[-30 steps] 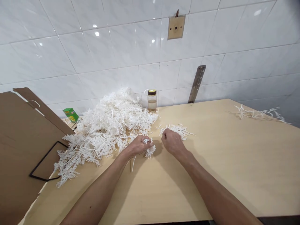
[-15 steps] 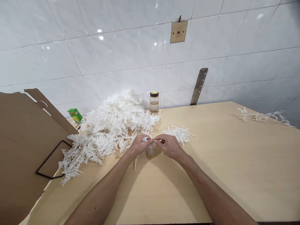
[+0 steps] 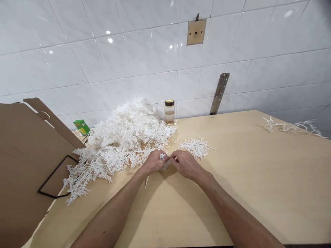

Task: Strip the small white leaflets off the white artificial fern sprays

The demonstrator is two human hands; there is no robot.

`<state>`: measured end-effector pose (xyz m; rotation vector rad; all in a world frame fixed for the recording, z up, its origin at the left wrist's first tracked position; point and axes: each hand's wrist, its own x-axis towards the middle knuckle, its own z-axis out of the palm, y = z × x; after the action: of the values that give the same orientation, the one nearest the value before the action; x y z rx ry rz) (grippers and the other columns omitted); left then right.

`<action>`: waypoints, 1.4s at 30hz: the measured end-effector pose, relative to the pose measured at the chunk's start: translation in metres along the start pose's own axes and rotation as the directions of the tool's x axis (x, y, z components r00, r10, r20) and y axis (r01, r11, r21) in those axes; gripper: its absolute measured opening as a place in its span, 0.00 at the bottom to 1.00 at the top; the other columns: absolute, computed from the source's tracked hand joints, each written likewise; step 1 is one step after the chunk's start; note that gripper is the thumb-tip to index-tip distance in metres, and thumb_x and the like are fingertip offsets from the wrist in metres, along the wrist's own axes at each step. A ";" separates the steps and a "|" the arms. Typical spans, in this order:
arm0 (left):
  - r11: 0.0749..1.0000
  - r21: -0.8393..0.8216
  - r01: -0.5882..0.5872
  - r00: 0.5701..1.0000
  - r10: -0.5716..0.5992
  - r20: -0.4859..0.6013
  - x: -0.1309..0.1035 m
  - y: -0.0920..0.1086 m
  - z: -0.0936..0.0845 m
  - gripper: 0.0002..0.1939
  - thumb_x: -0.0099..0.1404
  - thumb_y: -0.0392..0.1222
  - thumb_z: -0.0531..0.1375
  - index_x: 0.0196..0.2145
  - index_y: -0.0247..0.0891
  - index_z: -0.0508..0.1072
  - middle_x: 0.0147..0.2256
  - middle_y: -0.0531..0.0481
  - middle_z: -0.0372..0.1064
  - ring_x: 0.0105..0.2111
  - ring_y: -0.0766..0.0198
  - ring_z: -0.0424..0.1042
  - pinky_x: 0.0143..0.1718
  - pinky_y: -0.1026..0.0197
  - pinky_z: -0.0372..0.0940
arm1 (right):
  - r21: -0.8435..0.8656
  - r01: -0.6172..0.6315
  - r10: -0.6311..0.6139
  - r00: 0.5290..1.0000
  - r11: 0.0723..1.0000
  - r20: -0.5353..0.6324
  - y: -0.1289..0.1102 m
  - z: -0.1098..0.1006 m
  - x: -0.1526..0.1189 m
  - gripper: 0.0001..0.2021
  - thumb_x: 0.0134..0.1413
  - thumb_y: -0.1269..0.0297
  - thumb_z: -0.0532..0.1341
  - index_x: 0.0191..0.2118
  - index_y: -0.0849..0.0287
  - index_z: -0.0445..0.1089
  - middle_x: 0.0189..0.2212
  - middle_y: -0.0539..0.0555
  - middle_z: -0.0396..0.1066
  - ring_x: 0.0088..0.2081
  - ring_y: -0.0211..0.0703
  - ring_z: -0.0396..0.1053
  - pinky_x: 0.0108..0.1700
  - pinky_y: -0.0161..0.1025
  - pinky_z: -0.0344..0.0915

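Note:
My left hand (image 3: 155, 161) is closed round a white plastic sprig (image 3: 165, 166), whose thin stem pokes out below the palm. My right hand (image 3: 184, 163) meets it, thumb and forefinger pinched at the same sprig near the left fingertips. What exactly lies between the right fingertips is too small to make out fully. Behind my left hand rises a large heap of white branching sprigs (image 3: 124, 134). Just beyond my right hand lies a smaller pile of short white pieces (image 3: 196, 147).
A lidded jar of liquid (image 3: 169, 112) stands against the tiled wall. Bare white stems (image 3: 289, 127) lie at the table's far right. On the left are a cardboard box (image 3: 31, 165), a black metal frame (image 3: 46, 179) and a small green box (image 3: 81, 127).
My hands have shifted slightly, still together on the sprig. The stem below my left hand has swung a little to the left. The view has tilted a touch.

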<state>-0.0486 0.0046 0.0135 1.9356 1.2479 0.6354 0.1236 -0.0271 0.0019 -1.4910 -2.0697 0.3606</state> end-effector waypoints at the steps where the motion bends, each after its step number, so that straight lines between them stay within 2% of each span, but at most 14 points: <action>1: 1.000 0.020 -0.012 1.000 0.012 -0.004 0.000 0.000 0.000 0.13 0.60 0.48 0.57 0.26 0.36 0.71 0.19 0.54 0.64 0.20 0.68 0.61 0.23 0.66 0.54 | -0.017 -0.005 0.005 1.000 1.000 -0.004 -0.001 0.002 0.000 0.10 0.57 0.72 0.54 0.31 0.59 0.72 0.30 0.53 0.74 0.32 0.40 0.68 0.36 0.36 0.56; 5: 0.997 0.059 -0.054 0.998 0.056 -0.019 0.003 -0.001 -0.001 0.12 0.59 0.47 0.57 0.24 0.36 0.70 0.21 0.54 0.65 0.23 0.67 0.63 0.25 0.65 0.55 | -0.053 -0.080 0.078 0.996 0.995 -0.045 -0.005 0.012 0.004 0.09 0.56 0.73 0.54 0.28 0.59 0.69 0.28 0.53 0.72 0.30 0.40 0.65 0.33 0.36 0.54; 8: 0.998 0.017 -0.055 0.998 0.055 -0.003 0.001 0.001 -0.004 0.12 0.58 0.46 0.58 0.24 0.35 0.70 0.21 0.54 0.64 0.23 0.67 0.62 0.25 0.65 0.55 | -0.083 -0.205 0.196 0.975 0.975 -0.106 0.000 0.012 0.008 0.08 0.54 0.73 0.54 0.27 0.59 0.66 0.26 0.54 0.70 0.28 0.40 0.64 0.31 0.36 0.52; 11: 0.994 -0.112 -0.017 1.000 0.016 -0.011 -0.003 0.005 -0.006 0.14 0.57 0.50 0.60 0.26 0.35 0.71 0.20 0.56 0.60 0.20 0.70 0.57 0.23 0.66 0.51 | -0.101 -0.361 0.333 0.917 0.927 -0.221 0.017 0.000 0.010 0.07 0.52 0.74 0.53 0.27 0.59 0.65 0.25 0.55 0.69 0.27 0.41 0.64 0.31 0.37 0.52; 15: 0.922 -0.382 0.066 0.995 -0.092 -0.049 -0.004 0.006 -0.007 0.20 0.52 0.57 0.65 0.30 0.36 0.70 0.17 0.61 0.49 0.15 0.75 0.45 0.18 0.67 0.41 | 0.036 -0.414 0.402 0.852 0.909 -0.335 0.042 -0.018 0.008 0.06 0.54 0.69 0.54 0.27 0.57 0.63 0.23 0.52 0.68 0.25 0.41 0.64 0.32 0.37 0.55; 18: 0.834 -0.545 0.086 0.994 -0.109 -0.010 -0.002 0.004 -0.007 0.23 0.49 0.57 0.68 0.32 0.37 0.68 0.16 0.63 0.45 0.15 0.76 0.42 0.18 0.67 0.38 | 0.114 -0.385 0.397 0.825 0.916 -0.402 0.050 -0.021 0.007 0.05 0.53 0.64 0.55 0.28 0.57 0.63 0.24 0.52 0.70 0.25 0.42 0.65 0.34 0.39 0.57; 23: 0.766 -0.638 0.078 0.996 -0.087 0.018 -0.002 0.006 -0.008 0.22 0.50 0.56 0.68 0.30 0.38 0.66 0.16 0.63 0.49 0.14 0.77 0.46 0.16 0.69 0.38 | 0.140 -0.175 0.219 0.876 0.975 -0.430 0.043 -0.011 0.008 0.09 0.55 0.62 0.53 0.29 0.57 0.67 0.29 0.53 0.73 0.27 0.42 0.67 0.38 0.40 0.60; 28: 0.761 -0.644 0.072 0.997 -0.079 0.019 -0.004 0.009 -0.009 0.21 0.50 0.54 0.69 0.31 0.37 0.67 0.21 0.59 0.59 0.15 0.77 0.51 0.15 0.69 0.43 | 0.096 -0.244 0.261 0.871 0.965 -0.416 0.047 -0.006 0.010 0.06 0.51 0.67 0.54 0.28 0.57 0.67 0.27 0.53 0.73 0.29 0.44 0.69 0.38 0.40 0.61; 32: 0.759 -0.648 0.057 0.998 -0.062 0.014 -0.002 0.006 -0.010 0.20 0.50 0.52 0.69 0.30 0.36 0.69 0.22 0.57 0.61 0.17 0.75 0.56 0.16 0.69 0.48 | 0.049 -0.305 0.297 0.861 0.951 -0.413 0.060 -0.011 0.010 0.10 0.51 0.70 0.53 0.36 0.58 0.71 0.34 0.57 0.76 0.37 0.47 0.72 0.45 0.44 0.63; 34: 0.747 -0.663 0.057 0.998 -0.062 0.016 -0.002 0.005 -0.010 0.19 0.49 0.51 0.70 0.31 0.36 0.69 0.22 0.58 0.60 0.18 0.74 0.57 0.17 0.69 0.50 | 0.073 -0.301 0.302 0.851 0.951 -0.429 0.059 -0.014 0.009 0.12 0.51 0.70 0.54 0.39 0.59 0.72 0.38 0.59 0.76 0.39 0.48 0.72 0.46 0.45 0.64; 36: 0.737 -0.674 0.059 0.998 -0.054 0.027 -0.003 0.004 -0.011 0.19 0.49 0.50 0.70 0.32 0.37 0.70 0.21 0.58 0.59 0.18 0.74 0.59 0.18 0.69 0.51 | 0.200 -0.261 0.322 0.859 0.944 -0.399 0.050 -0.016 0.007 0.12 0.54 0.65 0.55 0.42 0.59 0.72 0.37 0.58 0.75 0.35 0.46 0.72 0.41 0.43 0.67; 37: 0.737 -0.673 0.062 0.998 -0.045 0.043 -0.004 0.004 -0.011 0.19 0.49 0.50 0.70 0.33 0.37 0.71 0.21 0.58 0.59 0.18 0.73 0.59 0.18 0.69 0.52 | 0.299 -0.235 0.334 0.877 0.925 -0.345 0.043 -0.017 0.006 0.13 0.56 0.60 0.56 0.42 0.59 0.72 0.34 0.57 0.75 0.31 0.44 0.72 0.36 0.41 0.68; 40: 0.758 -0.648 0.074 0.995 -0.009 0.102 -0.005 0.004 -0.011 0.20 0.50 0.49 0.70 0.37 0.36 0.73 0.22 0.57 0.61 0.19 0.73 0.61 0.20 0.68 0.54 | 0.575 -0.211 0.308 0.949 0.790 -0.074 0.024 -0.014 0.005 0.19 0.57 0.47 0.56 0.41 0.58 0.72 0.24 0.50 0.69 0.19 0.37 0.64 0.22 0.35 0.63; 42: 0.765 -0.641 0.065 0.992 0.019 0.124 -0.004 0.002 -0.011 0.23 0.49 0.49 0.70 0.40 0.35 0.74 0.23 0.56 0.62 0.19 0.72 0.61 0.20 0.67 0.55 | 0.654 -0.206 0.250 0.968 0.728 0.027 0.016 -0.010 0.004 0.21 0.55 0.44 0.58 0.37 0.59 0.72 0.20 0.47 0.65 0.16 0.34 0.61 0.19 0.34 0.61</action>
<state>-0.0568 0.0034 0.0217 1.3469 0.8161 0.7937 0.1413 -0.0185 0.0028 -1.2754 -1.4595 1.0090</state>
